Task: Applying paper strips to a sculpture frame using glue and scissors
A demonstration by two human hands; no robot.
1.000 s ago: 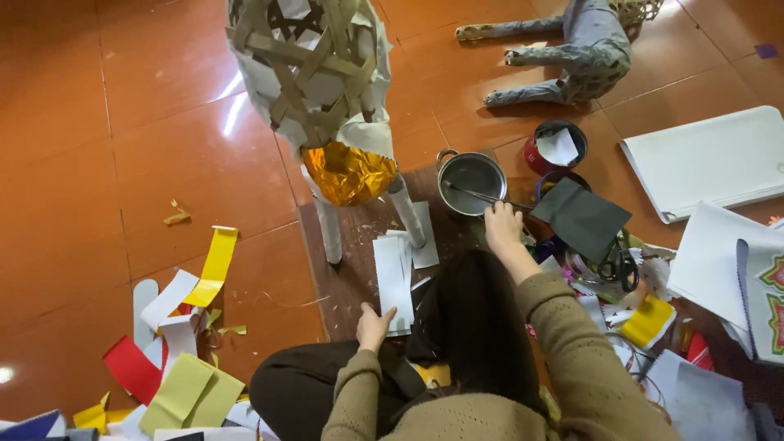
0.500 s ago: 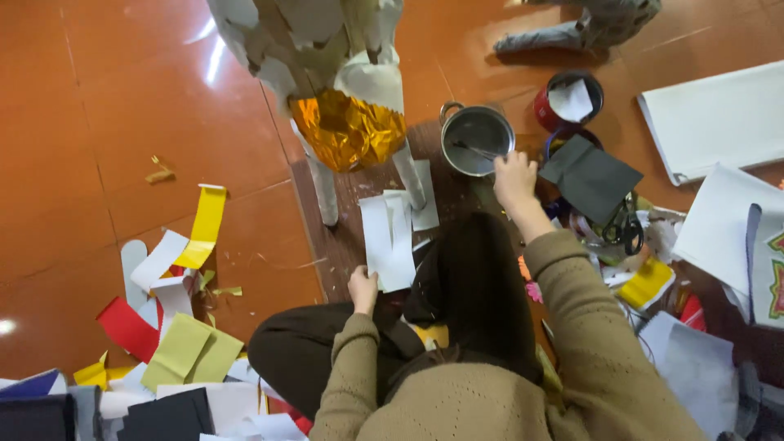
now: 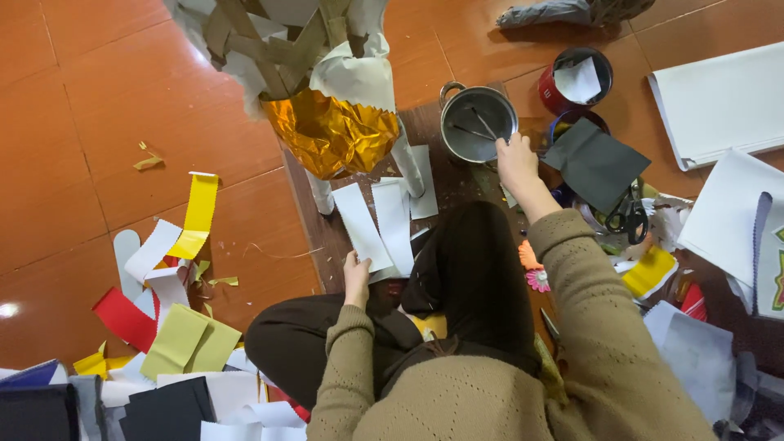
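Observation:
I sit on the floor with dark trousers over my knees. My left hand (image 3: pixel 357 278) pinches the near end of a white paper strip (image 3: pixel 362 226) lying on a brown board (image 3: pixel 314 233); a second white strip (image 3: pixel 394 219) lies beside it. My right hand (image 3: pixel 516 159) reaches to the near rim of a round metal pot (image 3: pixel 448 124), its fingers closed around the end of a thin brush (image 3: pixel 483 124) that lies inside the pot. A tall paper-strip figure with a crumpled gold foil belly (image 3: pixel 331 135) stands on white legs just left of the pot.
A red can (image 3: pixel 552 91) holding white paper, a black sheet (image 3: pixel 596 163) and scissors (image 3: pixel 627 216) lie right of the pot. Large white sheets (image 3: pixel 719 98) are at far right. A yellow strip (image 3: pixel 198 212) and coloured paper scraps (image 3: pixel 175 343) cover the floor at left.
The view has dropped closer to the board and the foil figure. My right hand stays at the pot, shifted slightly along its rim. My left hand still holds the white strip.

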